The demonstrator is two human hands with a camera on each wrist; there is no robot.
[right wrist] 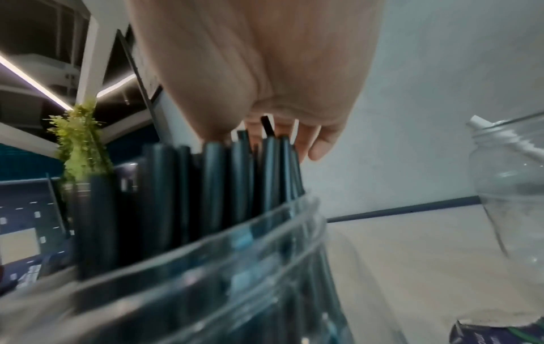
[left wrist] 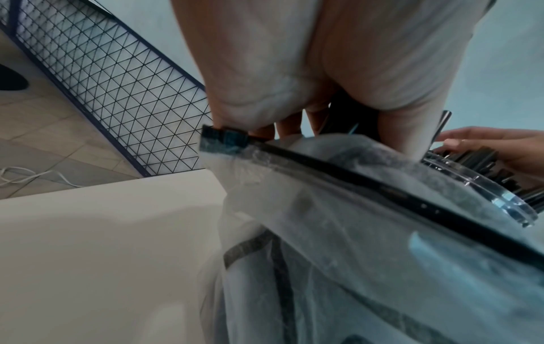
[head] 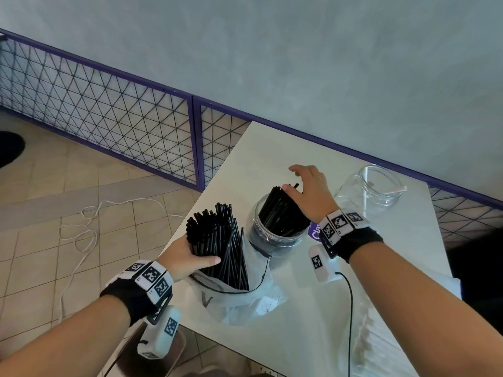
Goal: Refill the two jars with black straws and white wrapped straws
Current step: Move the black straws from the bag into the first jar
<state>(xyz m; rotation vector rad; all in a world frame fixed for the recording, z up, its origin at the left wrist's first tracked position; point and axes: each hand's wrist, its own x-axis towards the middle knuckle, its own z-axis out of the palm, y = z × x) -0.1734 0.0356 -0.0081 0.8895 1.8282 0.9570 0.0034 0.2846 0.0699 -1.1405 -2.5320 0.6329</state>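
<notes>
on the white table [head: 299,317], the left hand [head: 187,257] is gripping a bundle of black straws [head: 215,240] standing in a clear plastic bag [head: 239,300] near the table's left edge; the right hand [head: 310,191], fingers spread, is touching black straws in the near jar [head: 275,238]; the far jar [head: 373,189] is holding one white wrapped straw [head: 396,190]

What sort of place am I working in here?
Probably a café or drinks shop: a jar of black straws on a white table, tiled floor, purple wire-mesh partition.

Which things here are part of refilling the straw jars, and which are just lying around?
Job: black straws, bag, left jar, right jar, white straw, left hand, right hand.
Lying about: white cable on the floor, purple label.
</notes>
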